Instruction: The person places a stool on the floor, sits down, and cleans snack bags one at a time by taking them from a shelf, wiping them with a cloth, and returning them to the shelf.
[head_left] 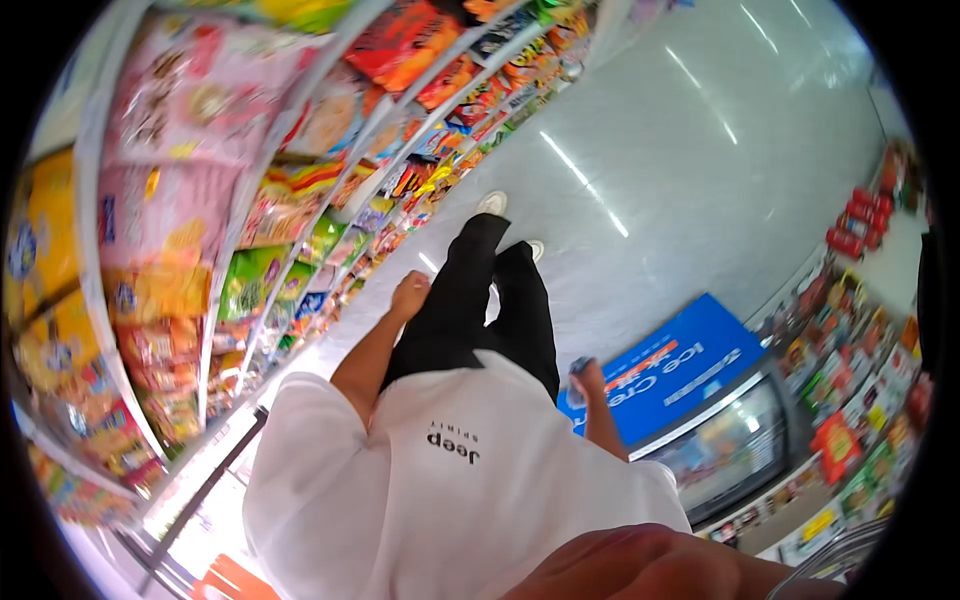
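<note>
My left hand [410,296] hangs beside my black trousers [450,305], its fingers curled in, and no object shows in it. It is nearest to the snack shelf on the left, apart from the packets. On the other side, my right hand [588,380] is closed around a small dark bluish-grey object [578,367], too small and blurred to name. That hand is low at my side, in front of the blue ice cream freezer [680,365] in the view. Whether it touches the freezer, I cannot tell.
Tall shelves [225,250] packed with colourful snack bags curve along the left. The smooth grey floor [650,160] stretches ahead and to the right, reflecting ceiling lights. More packed goods [850,400] stand at the right, with red packs [860,222] farther up.
</note>
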